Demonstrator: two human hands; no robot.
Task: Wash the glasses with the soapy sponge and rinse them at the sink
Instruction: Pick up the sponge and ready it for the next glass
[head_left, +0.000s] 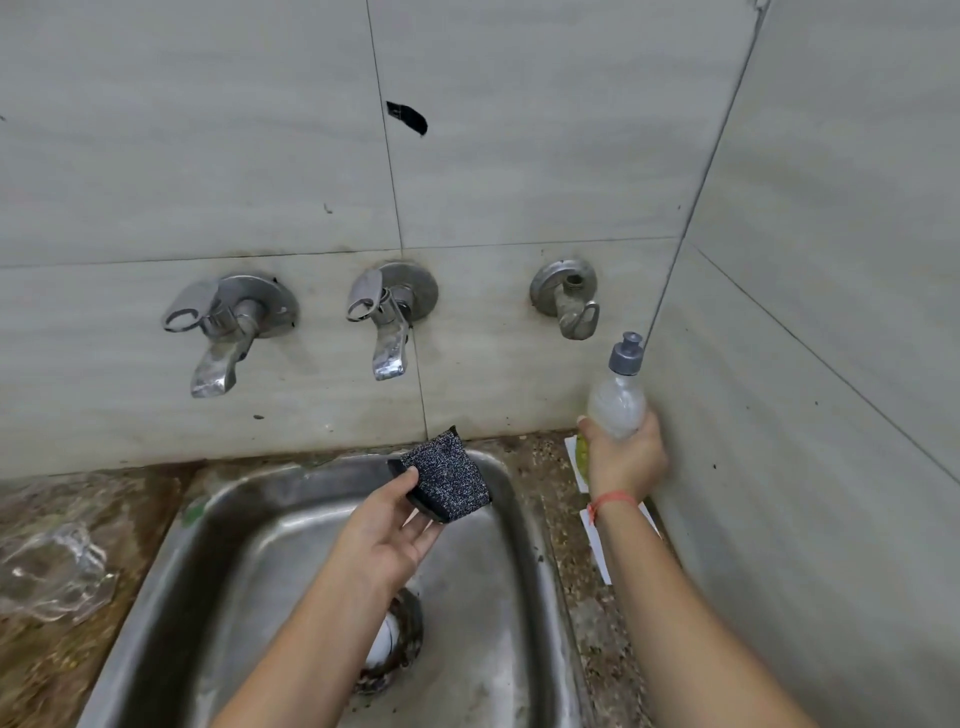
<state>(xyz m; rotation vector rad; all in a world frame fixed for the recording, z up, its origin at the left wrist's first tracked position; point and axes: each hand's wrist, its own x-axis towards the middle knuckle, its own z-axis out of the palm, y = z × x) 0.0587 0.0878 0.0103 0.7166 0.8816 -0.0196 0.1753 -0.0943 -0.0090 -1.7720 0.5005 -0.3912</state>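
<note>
My left hand (387, 535) holds a dark speckled sponge (449, 475) between thumb and fingers above the back of the steel sink (249, 499). At the right corner, my right hand (626, 460) grips a clear soap bottle (618, 402) with a grey cap, held upright near the wall. Clear glasses (49, 566) lie blurred on the counter at the far left.
Two steel taps (221, 358) (387, 338) stick out of the tiled wall above the sink, with a third valve (571, 306) to the right. White paper (597, 535) lies on the stone counter on the right. The drain (395, 639) sits mid-sink.
</note>
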